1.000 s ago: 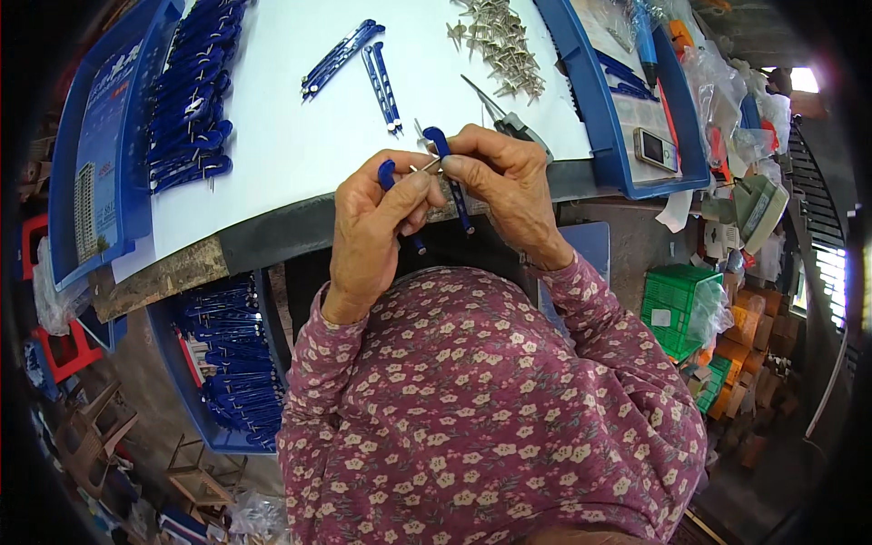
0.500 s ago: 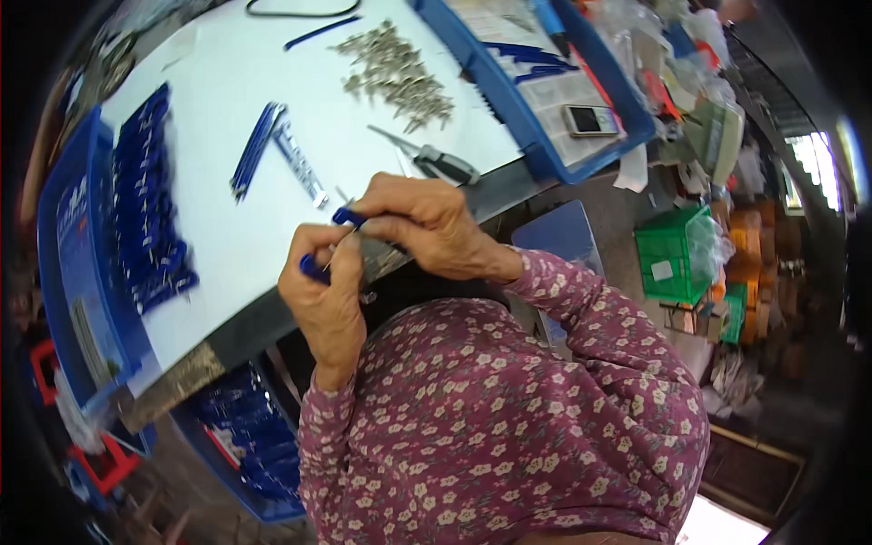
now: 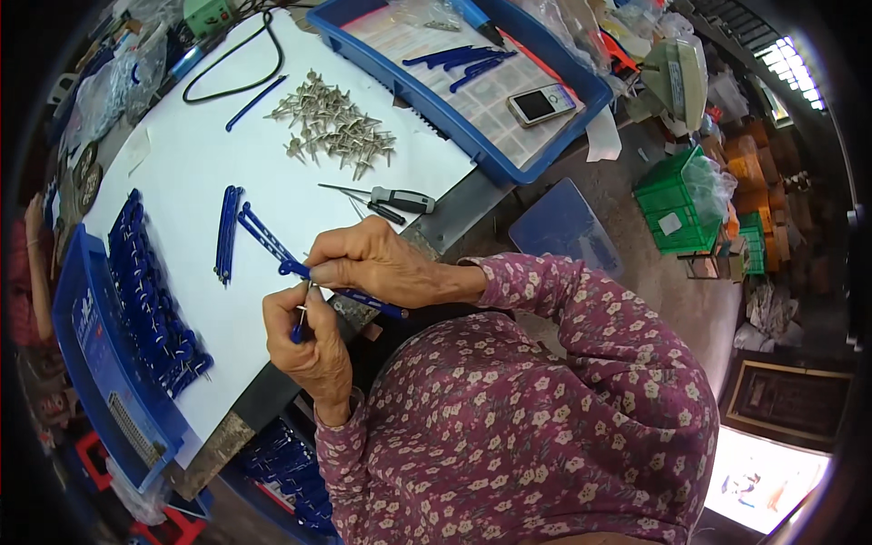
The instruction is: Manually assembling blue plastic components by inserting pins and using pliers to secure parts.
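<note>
Just over the table's near edge, my two hands meet. My right hand [image 3: 386, 263] is closed round a long blue bar [image 3: 386, 307]; one rounded end pokes out by the fingertips, the other below the palm. My left hand [image 3: 311, 350] pinches a small blue part [image 3: 297, 332] with a thin metal shank, right under the bar's end. My fingertips hide how the two pieces meet. Beyond them lie a silver-and-blue strip [image 3: 263, 238] and several slim blue bars [image 3: 229, 232]. A heap of silver metal pins [image 3: 336, 127] lies farther off.
A grey-and-black screwdriver [image 3: 404, 198] lies near the table edge. The blue tray [image 3: 536, 173] at the right holds blue bars and a phone [image 3: 542, 104]. Joined blue pieces [image 3: 150, 291] are stacked at the left beside another blue tray [image 3: 82, 318]. A black cable loop [image 3: 282, 54] lies at the back.
The view has shifted, so the table's things sit differently in it. My hands stay together; the blue bar's lower end now shows below my right palm.
</note>
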Demonstrator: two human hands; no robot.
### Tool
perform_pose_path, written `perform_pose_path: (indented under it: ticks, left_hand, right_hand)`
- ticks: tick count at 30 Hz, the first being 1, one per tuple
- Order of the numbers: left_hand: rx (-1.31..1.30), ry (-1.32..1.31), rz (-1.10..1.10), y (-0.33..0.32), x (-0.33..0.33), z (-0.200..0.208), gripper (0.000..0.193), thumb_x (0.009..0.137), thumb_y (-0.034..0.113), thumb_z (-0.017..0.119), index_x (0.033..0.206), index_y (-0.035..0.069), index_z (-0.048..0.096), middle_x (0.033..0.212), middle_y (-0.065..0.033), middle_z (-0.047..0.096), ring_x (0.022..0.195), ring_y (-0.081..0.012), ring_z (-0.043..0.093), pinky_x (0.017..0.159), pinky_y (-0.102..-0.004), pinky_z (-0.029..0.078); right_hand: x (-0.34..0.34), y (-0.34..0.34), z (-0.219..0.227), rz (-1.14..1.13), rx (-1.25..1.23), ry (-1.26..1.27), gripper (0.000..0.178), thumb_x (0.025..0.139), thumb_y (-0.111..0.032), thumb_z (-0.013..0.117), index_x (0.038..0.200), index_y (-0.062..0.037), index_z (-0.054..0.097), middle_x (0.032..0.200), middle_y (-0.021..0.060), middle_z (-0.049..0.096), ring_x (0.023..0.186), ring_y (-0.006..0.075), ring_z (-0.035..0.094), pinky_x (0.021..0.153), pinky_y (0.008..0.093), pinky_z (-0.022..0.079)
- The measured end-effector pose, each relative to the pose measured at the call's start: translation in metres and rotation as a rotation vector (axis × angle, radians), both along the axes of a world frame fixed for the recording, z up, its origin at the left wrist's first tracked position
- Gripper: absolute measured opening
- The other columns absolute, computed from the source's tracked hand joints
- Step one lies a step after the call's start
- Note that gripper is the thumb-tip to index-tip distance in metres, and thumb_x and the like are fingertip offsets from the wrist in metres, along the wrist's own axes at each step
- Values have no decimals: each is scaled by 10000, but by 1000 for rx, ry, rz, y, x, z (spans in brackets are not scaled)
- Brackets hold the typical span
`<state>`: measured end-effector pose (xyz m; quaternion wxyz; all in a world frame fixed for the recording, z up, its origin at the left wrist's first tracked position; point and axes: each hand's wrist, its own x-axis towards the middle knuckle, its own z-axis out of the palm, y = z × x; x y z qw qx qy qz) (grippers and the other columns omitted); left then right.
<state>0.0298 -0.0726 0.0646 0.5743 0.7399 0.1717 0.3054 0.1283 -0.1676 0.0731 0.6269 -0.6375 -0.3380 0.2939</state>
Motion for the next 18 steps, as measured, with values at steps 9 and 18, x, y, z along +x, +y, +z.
perform_pose_path:
  ticks: [9, 18]
  left_hand:
    - [-494, -46, -83, 8, -3, -1, 77, 845, 60, 527, 786, 19, 499, 558, 71, 369, 490, -1, 304, 438, -172, 208]
    - [-507, 31, -50, 12, -15, -10, 24, 831, 36, 553, 846, 22, 541, 619, 87, 380, 538, 3, 317, 466, -151, 240]
  right_hand:
    - [-2, 10, -15, -123, 165, -484, 138, 775, -102, 560, 758, 33, 533, 698, 161, 519, 645, 323, 541, 561, 357, 412]
    - [-7, 12, -15, -41, 159, -636, 90, 762, -37, 527, 804, 39, 550, 692, 137, 496, 618, 278, 519, 548, 339, 405]
